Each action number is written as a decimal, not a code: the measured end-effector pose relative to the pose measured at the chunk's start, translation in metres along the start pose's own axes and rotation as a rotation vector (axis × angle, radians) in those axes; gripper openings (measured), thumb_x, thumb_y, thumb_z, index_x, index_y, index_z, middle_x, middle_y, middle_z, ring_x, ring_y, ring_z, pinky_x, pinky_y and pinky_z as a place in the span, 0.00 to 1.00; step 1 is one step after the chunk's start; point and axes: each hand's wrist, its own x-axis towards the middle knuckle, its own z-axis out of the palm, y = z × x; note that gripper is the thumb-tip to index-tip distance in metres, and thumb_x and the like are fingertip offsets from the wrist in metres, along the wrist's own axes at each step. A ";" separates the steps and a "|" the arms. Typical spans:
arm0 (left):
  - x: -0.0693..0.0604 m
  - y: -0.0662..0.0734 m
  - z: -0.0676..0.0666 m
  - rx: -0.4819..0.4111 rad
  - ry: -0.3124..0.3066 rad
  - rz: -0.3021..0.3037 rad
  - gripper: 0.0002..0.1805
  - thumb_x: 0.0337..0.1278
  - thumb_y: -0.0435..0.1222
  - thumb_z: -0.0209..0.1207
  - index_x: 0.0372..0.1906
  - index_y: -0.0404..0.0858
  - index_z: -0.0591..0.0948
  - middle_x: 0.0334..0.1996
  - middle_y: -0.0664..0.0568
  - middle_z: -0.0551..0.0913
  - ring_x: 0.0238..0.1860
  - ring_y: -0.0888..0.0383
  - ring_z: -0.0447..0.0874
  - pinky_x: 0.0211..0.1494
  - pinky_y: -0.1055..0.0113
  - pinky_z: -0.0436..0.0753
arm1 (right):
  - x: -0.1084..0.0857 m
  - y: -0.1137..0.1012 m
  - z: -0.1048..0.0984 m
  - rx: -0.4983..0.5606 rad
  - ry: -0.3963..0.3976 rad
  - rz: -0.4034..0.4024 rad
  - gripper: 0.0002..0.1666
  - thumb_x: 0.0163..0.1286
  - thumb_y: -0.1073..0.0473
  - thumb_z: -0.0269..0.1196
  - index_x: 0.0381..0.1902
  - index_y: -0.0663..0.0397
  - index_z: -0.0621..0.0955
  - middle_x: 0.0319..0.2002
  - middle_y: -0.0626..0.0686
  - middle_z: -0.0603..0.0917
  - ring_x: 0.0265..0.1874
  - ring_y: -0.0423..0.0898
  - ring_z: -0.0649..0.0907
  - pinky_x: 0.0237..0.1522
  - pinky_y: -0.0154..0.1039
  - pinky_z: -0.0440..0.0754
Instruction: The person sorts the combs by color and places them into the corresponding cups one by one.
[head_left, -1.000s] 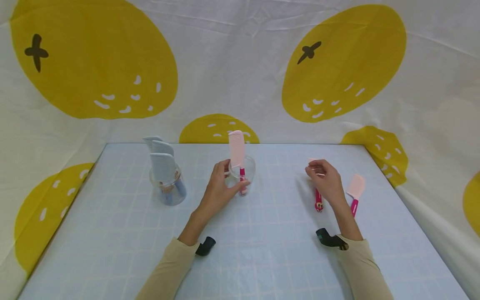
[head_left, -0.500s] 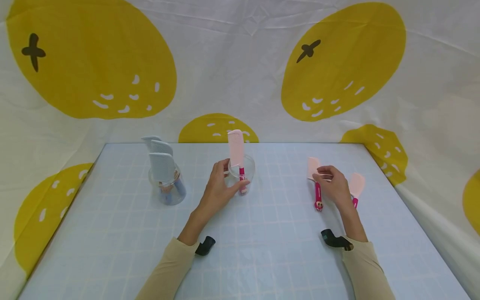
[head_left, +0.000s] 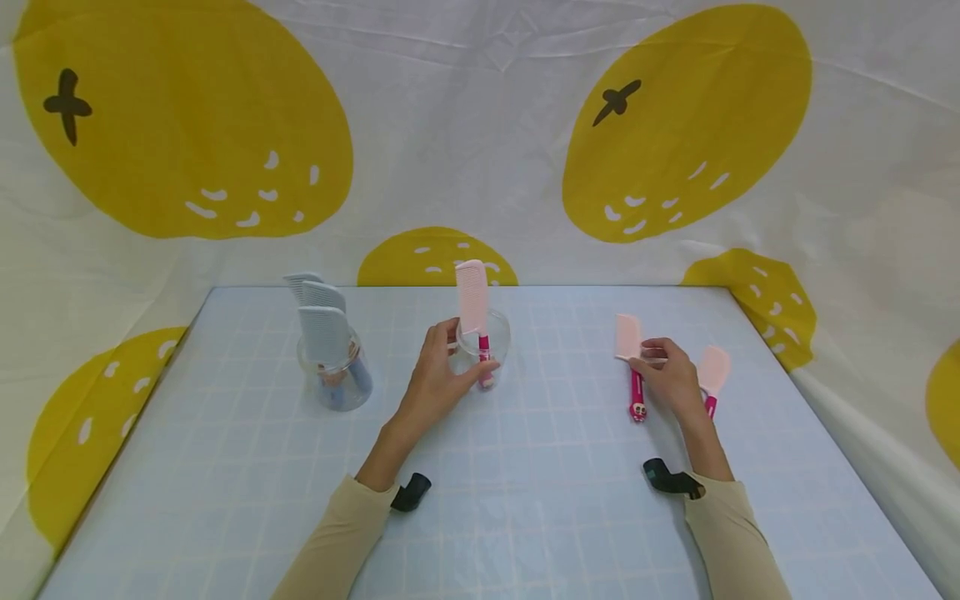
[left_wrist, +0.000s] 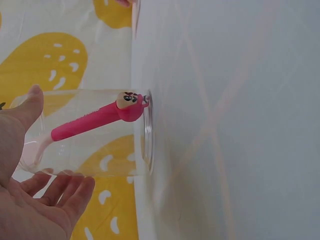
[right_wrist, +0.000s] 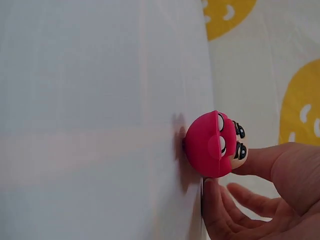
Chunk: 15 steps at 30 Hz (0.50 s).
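In the head view my left hand grips a clear jar, thumb on the near side and fingers behind. A pink comb with a dark pink handle leans upright in it. The left wrist view shows the comb's handle through the jar wall, its figure-shaped end near the base. My right hand pinches a second pink comb near its neck as it lies on the table. That comb's figure end partly hides the thumb in the right wrist view.
Right of my right hand lies a pink brush-like piece with a rounded head; my wrist partly covers its handle. At left stands another clear jar with several pale blue combs. A patterned cloth hangs behind the table.
My right hand has drawn back to the right from over the lying comb, uncovering its head, and its fingers have closed in at the neck. The left hand and jar have stayed in place.
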 end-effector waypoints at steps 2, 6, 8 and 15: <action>0.000 0.000 0.000 -0.001 0.002 -0.007 0.44 0.55 0.48 0.75 0.71 0.42 0.65 0.65 0.47 0.70 0.64 0.50 0.73 0.68 0.53 0.78 | 0.001 0.001 0.000 -0.002 -0.002 0.014 0.33 0.77 0.52 0.61 0.71 0.62 0.67 0.64 0.68 0.75 0.63 0.65 0.77 0.64 0.55 0.78; 0.000 0.000 0.000 0.002 0.001 -0.013 0.44 0.55 0.49 0.75 0.72 0.42 0.65 0.65 0.47 0.70 0.64 0.50 0.73 0.68 0.53 0.77 | 0.003 0.001 -0.001 -0.005 -0.010 0.052 0.35 0.77 0.50 0.62 0.72 0.63 0.67 0.63 0.70 0.75 0.61 0.65 0.78 0.63 0.55 0.79; 0.000 0.000 0.000 0.003 0.000 -0.014 0.45 0.55 0.49 0.75 0.72 0.42 0.64 0.65 0.48 0.70 0.64 0.50 0.73 0.68 0.53 0.77 | 0.004 0.000 -0.001 -0.009 -0.020 0.068 0.35 0.77 0.49 0.62 0.71 0.63 0.68 0.63 0.70 0.76 0.60 0.65 0.79 0.62 0.55 0.80; 0.000 0.000 0.000 0.007 0.004 -0.015 0.45 0.54 0.50 0.75 0.71 0.43 0.65 0.64 0.48 0.71 0.64 0.51 0.73 0.68 0.54 0.78 | 0.003 -0.002 0.000 0.018 -0.036 0.056 0.33 0.76 0.47 0.62 0.70 0.62 0.72 0.60 0.67 0.79 0.54 0.59 0.82 0.58 0.47 0.83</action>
